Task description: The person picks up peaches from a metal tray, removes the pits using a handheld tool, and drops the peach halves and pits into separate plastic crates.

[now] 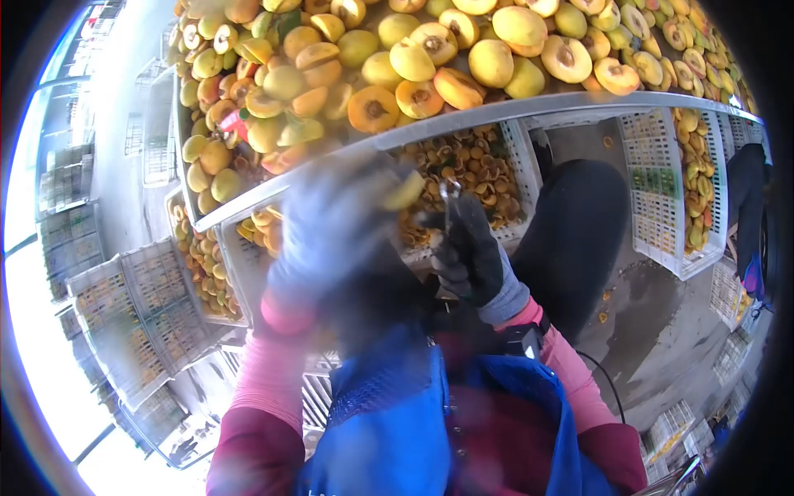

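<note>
My left hand (335, 219), in a pale glove smeared by motion, is in front of the table's metal edge. A yellow peach piece (404, 191) shows at its fingers; the grip itself is blurred. My right hand (475, 252), in a dark grey glove with a lighter cuff, is closed around a small metal pitting tool (450, 192), its shiny tip pointing up. Beyond both hands, halved and whole yellow peaches (413, 62) cover the table, several halves showing brown centres. Below the edge, a white crate (517, 169) holds many small brownish-yellow pieces, partly hidden by my hands.
The table's metal rim (538, 107) runs across in front of me. A white crate (653, 178) of peach pieces stands at right, near another person's dark-clad leg (747, 190). Stacked crates (141, 310) are at left. My knee (583, 223) is beside the middle crate. The floor (653, 318) looks wet.
</note>
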{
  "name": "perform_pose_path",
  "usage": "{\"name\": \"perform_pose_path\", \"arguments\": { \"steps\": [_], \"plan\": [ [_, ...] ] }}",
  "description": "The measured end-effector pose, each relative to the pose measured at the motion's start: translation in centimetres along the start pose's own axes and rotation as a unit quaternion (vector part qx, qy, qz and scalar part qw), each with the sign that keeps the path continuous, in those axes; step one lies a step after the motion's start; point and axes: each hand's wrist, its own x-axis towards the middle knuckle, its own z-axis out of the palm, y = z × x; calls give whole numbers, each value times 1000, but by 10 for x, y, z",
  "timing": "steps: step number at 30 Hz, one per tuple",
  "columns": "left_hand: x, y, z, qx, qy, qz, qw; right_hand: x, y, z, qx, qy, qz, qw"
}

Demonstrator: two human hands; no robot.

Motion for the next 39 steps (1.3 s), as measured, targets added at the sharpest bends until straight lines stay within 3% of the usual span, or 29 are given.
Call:
{"name": "perform_pose_path", "arguments": {
  "steps": [3, 6, 8, 9, 11, 14, 15, 17, 18, 20, 23, 25, 27, 28, 30, 32, 34, 35, 39],
  "plan": [
    [-17, 19, 22, -46, -10, 91, 995, -1, -9, 3, -60, -42, 1, 997],
    [-28, 44, 25, -327, 50, -126, 935, -6, -16, 5, -123, -44, -66, 989],
    [-33, 60, 27, -521, 110, -274, 801, -10, -9, 5, -142, -80, -146, 976],
    [-38, 58, 36, -464, 99, -299, 828, -10, -3, 10, -149, -87, -188, 967],
    [-37, 78, 37, -485, 118, -357, 790, -8, 8, 21, -163, -98, -270, 944],
    [-39, 77, 43, -484, 190, -422, 743, -3, 19, 0, -202, -113, -320, 919],
    [-37, 78, 44, -415, 210, -402, 788, 1, 25, -8, -271, -66, -373, 885],
    [-43, 76, 42, -449, 213, -425, 757, -6, 32, -15, -494, -25, -438, 751],
    [-48, 75, 44, -488, 191, -432, 734, -21, 35, -12, -636, -27, -437, 636],
    [-45, 90, 41, -537, 193, -444, 691, -32, 43, -12, -692, -4, -474, 544],
    [-70, 82, 65, -340, 151, -388, 843, -42, 45, 1, -640, 33, -397, 657],
    [-78, 77, 76, -253, 173, -311, 900, -43, 49, 5, -627, 36, -436, 644],
    [-76, 75, 76, -295, 192, -291, 890, -43, 50, 4, -627, 35, -452, 634],
    [-74, 74, 71, -367, 189, -315, 855, -42, 50, 1, -633, 34, -447, 631],
    [-76, 74, 70, -360, 178, -299, 866, -42, 50, -4, -644, 30, -439, 627],
    [-82, 73, 74, -238, 159, -238, 928, -43, 50, -7, -653, 21, -432, 622],
    [-86, 74, 76, -191, 136, -228, 945, -41, 53, -17, -617, -1, -382, 688],
    [-85, 73, 73, -229, 116, -240, 936, -39, 55, -23, -596, -11, -355, 720],
    [-65, 59, 49, -412, 23, -257, 874, -22, 65, -52, -549, -51, -384, 741]
  ]
}}
